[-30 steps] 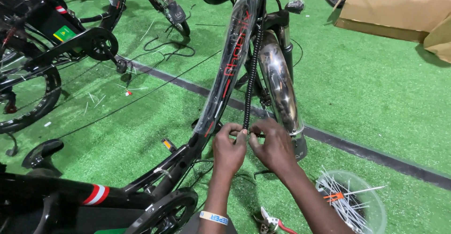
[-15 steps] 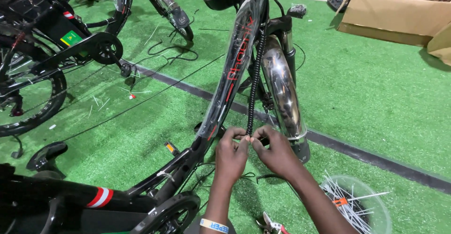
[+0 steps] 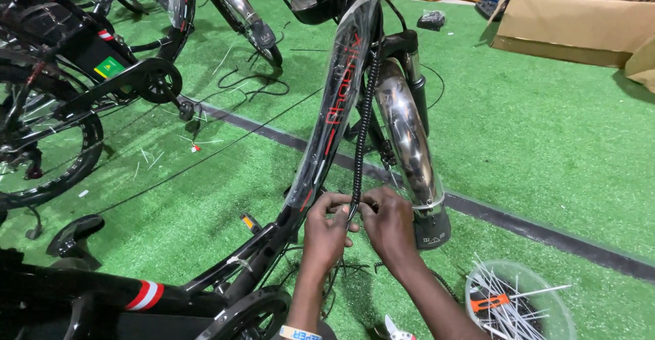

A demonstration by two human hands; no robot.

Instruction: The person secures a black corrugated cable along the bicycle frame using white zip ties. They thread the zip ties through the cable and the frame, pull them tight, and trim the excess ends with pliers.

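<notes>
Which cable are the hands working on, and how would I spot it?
Find the black bicycle down tube wrapped in clear plastic, beside the chrome front mudguard. Between them a black spiral-wrapped cable runs down to where the left hand and right hand meet. Its coiled ribbing distinguishes it from the thin smooth wires on the turf.

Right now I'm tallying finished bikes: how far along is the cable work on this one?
Done: the coiled black cable already runs down along the wrapped frame tube. In hand: left hand and right hand pinch its lower end. Left: loose wires below the hands; white ties wait in the tub.
</notes>
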